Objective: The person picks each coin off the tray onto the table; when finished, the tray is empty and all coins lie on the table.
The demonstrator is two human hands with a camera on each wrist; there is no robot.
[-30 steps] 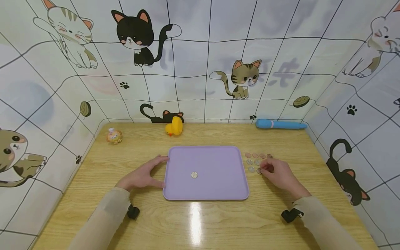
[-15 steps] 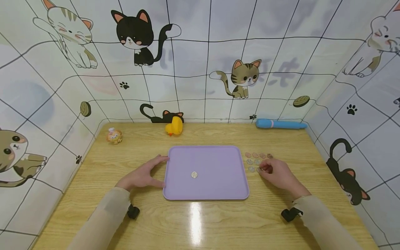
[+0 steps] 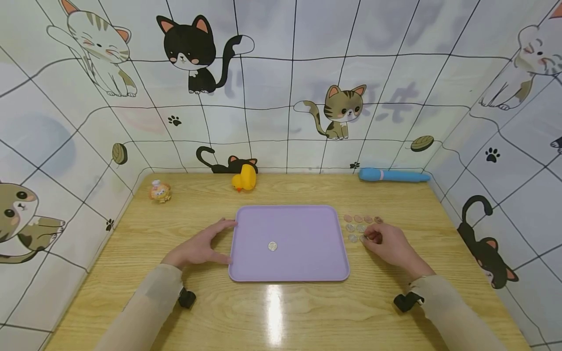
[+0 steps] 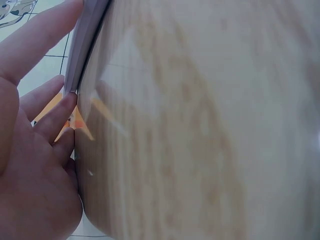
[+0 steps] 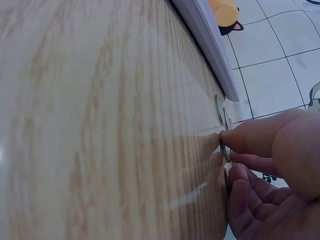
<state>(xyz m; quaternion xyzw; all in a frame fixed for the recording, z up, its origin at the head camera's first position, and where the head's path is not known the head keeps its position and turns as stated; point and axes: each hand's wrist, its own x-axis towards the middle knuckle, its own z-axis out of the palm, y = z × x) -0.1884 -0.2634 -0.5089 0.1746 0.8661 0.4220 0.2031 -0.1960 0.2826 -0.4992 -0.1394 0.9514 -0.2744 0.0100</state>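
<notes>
A lilac tray (image 3: 290,217) lies mid-table with one silver coin (image 3: 272,246) on it. My left hand (image 3: 199,247) rests spread at the tray's left side, thumb and fingertips against the rim; in the left wrist view the fingers (image 4: 50,112) reach up to the edge. To the right of the tray, my right hand (image 3: 388,243) bends over the rows of coins. Its thumb and index fingertip pinch a silver coin (image 5: 223,145), partly hidden by them. Beside it lie another silver coin (image 3: 353,238), more silver ones above, and a row of copper-coloured coins (image 3: 358,219).
A yellow rubber duck (image 3: 245,178) stands behind the tray. The back left corner has a small figurine (image 3: 160,191). Along the back right edge lies a blue pen-shaped object (image 3: 394,175). Cat-patterned sheets rise behind and at both sides of the wooden table (image 3: 202,312).
My right thumb and fingers have drawn slightly left with the silver coin at their tips. The left hand and the tray stay where they were.
</notes>
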